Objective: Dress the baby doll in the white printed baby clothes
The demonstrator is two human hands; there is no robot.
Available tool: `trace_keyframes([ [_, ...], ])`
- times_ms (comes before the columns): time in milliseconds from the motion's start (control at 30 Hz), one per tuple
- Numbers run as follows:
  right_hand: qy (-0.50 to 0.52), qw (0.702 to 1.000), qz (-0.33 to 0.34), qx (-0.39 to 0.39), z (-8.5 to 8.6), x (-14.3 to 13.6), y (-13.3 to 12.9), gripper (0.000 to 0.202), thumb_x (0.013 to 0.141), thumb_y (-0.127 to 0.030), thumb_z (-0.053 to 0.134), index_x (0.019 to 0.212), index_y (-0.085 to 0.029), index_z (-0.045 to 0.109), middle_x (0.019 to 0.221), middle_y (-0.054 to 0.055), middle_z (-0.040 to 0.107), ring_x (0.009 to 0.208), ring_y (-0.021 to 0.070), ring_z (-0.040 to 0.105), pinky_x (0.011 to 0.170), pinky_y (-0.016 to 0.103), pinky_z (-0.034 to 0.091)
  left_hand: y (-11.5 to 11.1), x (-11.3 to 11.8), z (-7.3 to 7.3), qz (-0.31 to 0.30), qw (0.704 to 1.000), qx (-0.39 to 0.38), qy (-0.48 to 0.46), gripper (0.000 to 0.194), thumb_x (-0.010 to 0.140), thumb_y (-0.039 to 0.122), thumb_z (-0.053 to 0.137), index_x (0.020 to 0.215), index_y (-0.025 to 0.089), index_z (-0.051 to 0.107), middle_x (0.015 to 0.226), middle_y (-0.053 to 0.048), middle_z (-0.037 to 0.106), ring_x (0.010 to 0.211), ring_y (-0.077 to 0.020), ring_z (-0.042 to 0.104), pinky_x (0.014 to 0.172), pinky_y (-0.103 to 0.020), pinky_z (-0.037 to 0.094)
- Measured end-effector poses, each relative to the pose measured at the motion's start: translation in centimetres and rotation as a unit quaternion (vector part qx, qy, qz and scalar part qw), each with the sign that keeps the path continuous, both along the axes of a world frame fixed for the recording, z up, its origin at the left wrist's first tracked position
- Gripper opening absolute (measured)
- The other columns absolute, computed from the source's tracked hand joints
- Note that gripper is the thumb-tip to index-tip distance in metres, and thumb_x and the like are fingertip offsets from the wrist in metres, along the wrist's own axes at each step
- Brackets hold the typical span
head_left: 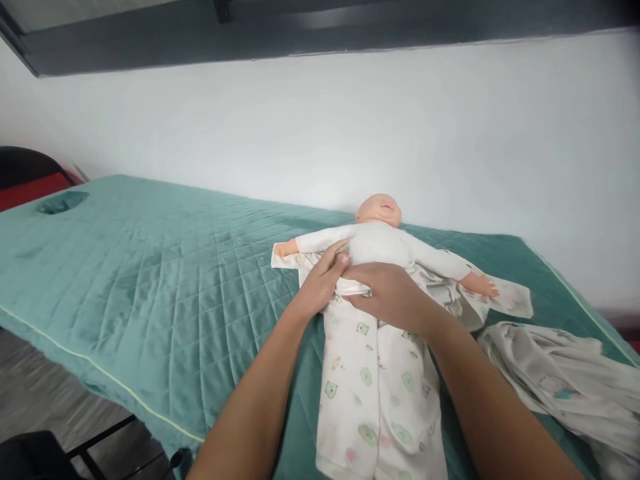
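Note:
A baby doll lies on its back with its arms spread, in a white long-sleeved top. Printed baby pants with green bears and pink hearts cover its lower body. My left hand is closed at the waistband on the doll's left-hand side in view. With thumb below and fingers above, my right hand pinches the same waistband near the middle. The fingertips of both hands nearly meet, and part of the waistband is hidden behind them. A printed baby shirt lies spread open under the doll, beneath both arms.
Another crumpled white printed garment lies at the right. Everything rests on a bed with a green quilted cover, which has a hole at its far left end. A white wall stands behind it, and a red-and-black chair at far left.

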State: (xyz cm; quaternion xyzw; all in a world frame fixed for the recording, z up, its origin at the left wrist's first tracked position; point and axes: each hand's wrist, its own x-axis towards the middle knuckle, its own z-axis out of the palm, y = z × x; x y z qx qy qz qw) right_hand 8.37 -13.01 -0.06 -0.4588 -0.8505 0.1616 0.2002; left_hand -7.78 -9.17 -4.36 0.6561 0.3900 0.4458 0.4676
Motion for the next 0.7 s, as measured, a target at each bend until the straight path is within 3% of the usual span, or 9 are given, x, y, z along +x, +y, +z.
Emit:
trace_keyframes([
  [133,0.021,1.0,-0.008,-0.004,-0.2,0.1,0.1,0.013,0.088,-0.024,0.055,0.094,-0.024,0.066,0.097,0.0,0.072,0.087,0.0206,0.064,0.077,0.031,0.043,-0.3,0.2,-0.4,0.055,0.998,0.0,-0.012,0.035,0.096,0.04,0.048,0.128,0.027,0.058,0.129,-0.004,0.063,0.124,-0.02,0.056,0.106,-0.032,0.044],
  [200,0.038,0.999,-0.006,-0.005,-0.4,0.2,0.1,0.017,0.088,-0.026,0.055,0.101,-0.025,0.067,0.101,0.0,0.072,0.088,0.0209,0.064,0.079,0.031,0.043,-0.7,0.2,-0.6,0.077,0.996,0.044,-0.009,0.034,0.097,0.04,0.046,0.124,0.024,0.059,0.131,-0.006,0.062,0.126,-0.0199,0.054,0.109,-0.034,0.041],
  [367,0.068,0.997,0.003,-0.028,0.1,0.9,0.1,0.024,0.091,-0.031,0.055,0.111,-0.025,0.067,0.107,0.002,0.071,0.09,0.0215,0.063,0.08,0.032,0.043,-1.3,0.0,-0.8,0.057,0.98,0.178,0.061,0.034,0.1,0.04,0.037,0.096,0.02,0.065,0.136,-0.009,0.056,0.13,-0.0208,0.048,0.116,-0.04,0.033],
  [567,0.146,0.985,-0.012,-0.087,0.6,2.6,0.4,0.03,0.091,-0.046,0.055,0.085,-0.02,0.068,0.082,0.0,0.067,0.073,0.0153,0.056,0.067,0.027,0.04,-1.4,0.1,-1.2,0.062,0.936,0.307,0.162,0.03,0.085,0.049,0.065,0.088,0.02,0.059,0.14,-0.012,0.048,0.13,-0.0275,0.045,0.107,-0.046,0.04],
  [700,0.155,0.984,-0.082,-0.041,0.1,2.8,0.5,0.041,0.094,-0.046,0.047,0.065,-0.018,0.057,0.06,-0.002,0.053,0.06,0.0129,0.045,0.058,0.028,0.031,-2.2,0.7,-1.4,0.148,0.904,0.377,0.134,0.03,0.081,0.041,0.072,0.073,0.019,0.054,0.106,-0.008,0.059,0.102,-0.0206,0.055,0.09,-0.038,0.048],
])
